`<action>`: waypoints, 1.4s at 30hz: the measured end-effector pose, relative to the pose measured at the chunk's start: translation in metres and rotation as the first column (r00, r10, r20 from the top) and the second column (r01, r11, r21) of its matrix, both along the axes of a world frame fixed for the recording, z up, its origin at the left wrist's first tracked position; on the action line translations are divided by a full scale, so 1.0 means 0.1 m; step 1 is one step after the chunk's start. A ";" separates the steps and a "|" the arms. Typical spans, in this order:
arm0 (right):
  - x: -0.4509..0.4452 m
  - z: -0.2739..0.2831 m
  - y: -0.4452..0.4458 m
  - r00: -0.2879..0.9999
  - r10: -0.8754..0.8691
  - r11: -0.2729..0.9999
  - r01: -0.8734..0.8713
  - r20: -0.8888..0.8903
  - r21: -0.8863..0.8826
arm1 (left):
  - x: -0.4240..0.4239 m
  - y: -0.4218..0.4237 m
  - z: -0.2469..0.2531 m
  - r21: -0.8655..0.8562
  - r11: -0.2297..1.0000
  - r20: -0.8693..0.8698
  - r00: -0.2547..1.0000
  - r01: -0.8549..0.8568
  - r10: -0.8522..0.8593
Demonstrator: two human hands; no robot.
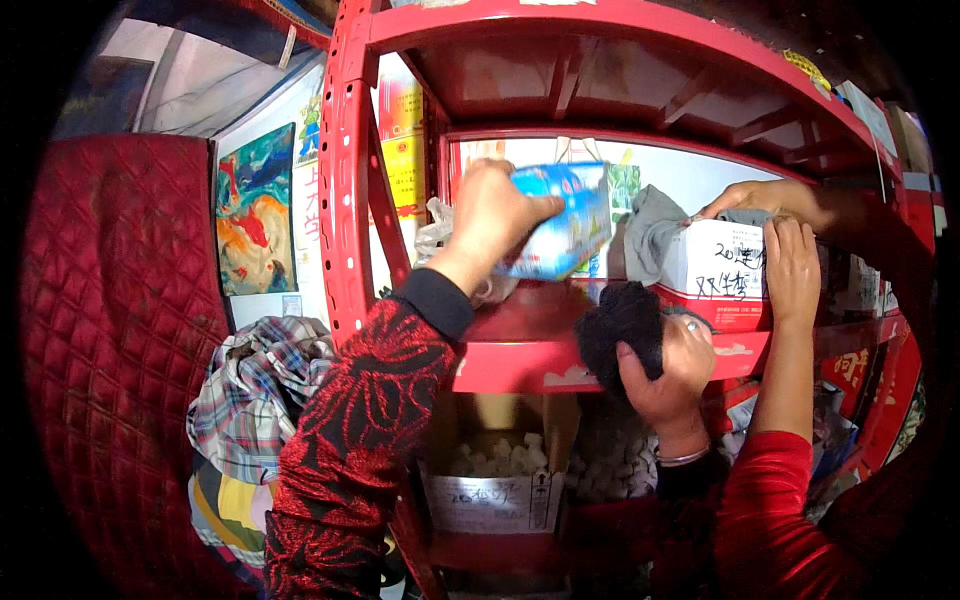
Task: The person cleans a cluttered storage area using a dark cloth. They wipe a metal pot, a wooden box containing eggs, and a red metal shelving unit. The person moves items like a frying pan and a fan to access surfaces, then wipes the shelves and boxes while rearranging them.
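My left hand (491, 214) grips a blue printed plastic pack (574, 221), slightly blurred, above the middle shelf of a red metal rack (517, 364). Lower and to the right, my right hand (679, 367) clutches a bunched black cloth (619, 330) in front of the shelf edge. Just beyond it on the shelf is a white and red carton (705, 262) with handwriting. Another person's hands (791, 262) are at this carton, one on its right side and one at its top. A grey cloth (652, 225) hangs over the carton's left corner near that upper hand.
Crumpled clear plastic (435, 232) lies behind my left wrist. On the lower shelf stands an open cardboard box (491, 504) of small pale pieces. The rack's perforated upright (346, 187) rises left of my arm. Plaid fabric (259, 397) and a quilted red curtain (124, 337) hang farther left.
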State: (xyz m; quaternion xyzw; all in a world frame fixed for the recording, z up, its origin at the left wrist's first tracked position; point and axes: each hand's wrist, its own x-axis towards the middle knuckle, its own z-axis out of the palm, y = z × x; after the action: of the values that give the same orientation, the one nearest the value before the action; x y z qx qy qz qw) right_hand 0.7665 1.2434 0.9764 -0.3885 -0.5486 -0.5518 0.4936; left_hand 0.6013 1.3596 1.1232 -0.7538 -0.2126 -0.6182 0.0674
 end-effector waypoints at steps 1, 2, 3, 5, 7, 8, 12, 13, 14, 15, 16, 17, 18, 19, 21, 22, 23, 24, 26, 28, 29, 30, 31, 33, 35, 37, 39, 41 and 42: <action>-0.03 -0.03 0.09 0.999 0.032 0.999 -0.032 -0.009 -0.014 | -0.12 0.05 0.04 0.009 0.999 0.006 1.000 -0.030 0.030; -0.07 -0.06 0.17 0.997 0.078 0.997 -0.078 -0.017 -0.024 | -0.21 0.18 0.07 0.161 0.984 0.013 0.997 -0.072 0.071; -0.06 -0.06 0.17 0.997 0.078 0.996 -0.078 -0.012 -0.030 | -0.26 0.07 0.09 0.250 0.952 0.032 0.984 -0.178 0.175; -0.06 -0.04 0.16 0.994 0.099 0.994 -0.101 -0.036 -0.045 | -0.33 0.15 0.14 0.477 0.847 0.068 0.970 -0.236 0.231; -0.10 -0.02 0.16 0.988 0.124 0.990 -0.129 -0.092 -0.059 | -0.50 0.07 0.17 0.512 0.821 0.046 0.963 -0.251 0.265; -0.14 0.00 0.15 0.978 0.143 0.984 -0.157 -0.149 -0.087 | -0.58 0.07 0.17 0.547 0.799 0.033 0.960 -0.250 0.278; -0.28 0.21 0.03 0.917 -0.085 0.933 -0.064 -0.389 -0.353 | -0.84 0.14 0.14 0.517 0.819 -0.034 0.950 -0.248 0.309; -0.28 0.28 -0.02 0.887 -0.230 0.898 0.035 -0.399 -0.439 | -0.87 0.17 0.14 0.501 0.834 -0.032 0.957 -0.233 0.287; -0.28 0.38 -0.07 0.874 -0.283 0.858 0.045 -0.396 -0.512 | -0.88 0.22 0.13 0.484 0.848 -0.029 0.965 -0.216 0.262; -0.29 0.46 -0.10 0.857 -0.334 0.810 0.047 -0.393 -0.585 | -0.90 0.27 0.10 0.464 0.863 -0.032 0.970 -0.199 0.241; -0.29 0.55 -0.12 0.842 -0.385 0.768 0.065 -0.378 -0.637 | -0.86 0.29 0.09 0.545 0.832 -0.044 0.987 -0.104 0.152; -0.24 0.59 0.02 0.851 -0.415 0.699 0.071 -0.323 -0.712 | -0.88 0.31 0.06 0.580 0.804 -0.026 0.984 -0.130 0.178; -0.18 0.64 0.17 0.871 -0.402 0.648 0.051 -0.284 -0.760 | -0.92 0.32 0.08 0.540 0.826 -0.025 0.977 -0.165 0.211; -0.16 0.68 0.32 0.890 -0.384 0.593 0.034 -0.245 -0.804 | -0.96 0.31 0.11 0.498 0.844 -0.025 0.969 -0.200 0.245; -0.17 0.78 0.42 0.914 -0.367 0.510 0.039 -0.176 -0.860 | -0.99 0.26 0.12 0.456 0.874 -0.010 0.981 -0.167 0.192; -0.17 0.80 0.43 0.919 -0.368 0.464 0.048 -0.143 -0.884 | -0.95 0.26 0.11 0.434 0.890 -0.002 0.988 -0.137 0.153; -0.20 0.80 0.43 0.945 -0.307 0.440 0.033 -0.115 -0.897 | -0.91 0.28 0.08 0.433 0.895 0.030 0.994 -0.109 0.106; -0.27 0.81 0.39 0.964 -0.252 0.420 0.031 -0.084 -0.907 | -0.87 0.28 0.07 0.438 0.896 0.071 0.996 -0.075 0.048; -0.54 0.79 0.51 0.996 -0.003 0.345 -0.078 -0.085 -0.935 | -0.88 0.33 0.05 0.442 0.891 0.108 0.993 -0.098 0.056; -0.87 0.87 0.47 0.964 0.224 0.141 -0.177 -0.142 -0.974 | -0.91 0.29 0.07 0.391 0.915 0.068 0.994 -0.100 0.080; -0.85 0.90 0.49 0.969 0.198 0.103 -0.168 -0.146 -0.980 | -0.89 0.27 0.08 0.365 0.926 0.045 0.996 -0.094 0.083; -0.87 0.93 0.55 0.969 0.196 0.061 -0.164 -0.149 -0.985 | -0.92 0.26 0.08 0.360 0.928 0.040 0.996 -0.093 0.084; -0.88 0.97 0.60 0.969 0.194 0.018 -0.160 -0.153 -0.987 | -0.94 0.26 0.08 0.355 0.930 0.033 0.996 -0.092 0.086; -0.61 1.04 0.76 1.000 -0.008 0.013 0.008 0.008 -1.000 | -0.92 0.26 0.07 0.359 0.930 0.034 0.997 -0.079 0.072; -0.33 1.10 1.04 0.973 -0.116 0.037 0.205 0.199 -0.978 | -0.99 0.26 0.08 0.383 0.917 0.047 0.994 -0.114 0.104; -0.02 1.17 1.21 0.861 -0.286 -0.052 0.424 0.421 -0.904 | -0.94 0.30 0.07 0.411 0.906 0.080 0.994 -0.102 0.076; 0.27 1.22 1.38 0.890 -0.285 -0.115 0.336 0.355 -0.935 | -0.89 0.34 0.05 0.399 0.912 0.088 0.994 -0.096 0.067; 0.42 1.30 1.47 0.916 -0.306 -0.239 0.190 0.259 -0.952 | -0.83 0.29 0.06 0.357 0.933 0.070 0.997 -0.046 0.023; 0.49 1.35 1.44 0.884 -0.271 -0.280 0.306 0.381 -0.910 | -0.82 0.22 0.07 0.373 0.928 0.105 0.994 -0.008 -0.034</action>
State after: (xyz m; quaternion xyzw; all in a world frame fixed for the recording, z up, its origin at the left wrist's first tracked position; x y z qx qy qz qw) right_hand 0.8152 1.3870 1.1116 -0.7353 -0.6622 -0.0357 -0.1395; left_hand 0.5188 1.3813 1.1305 -0.6937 -0.0895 -0.6880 0.1935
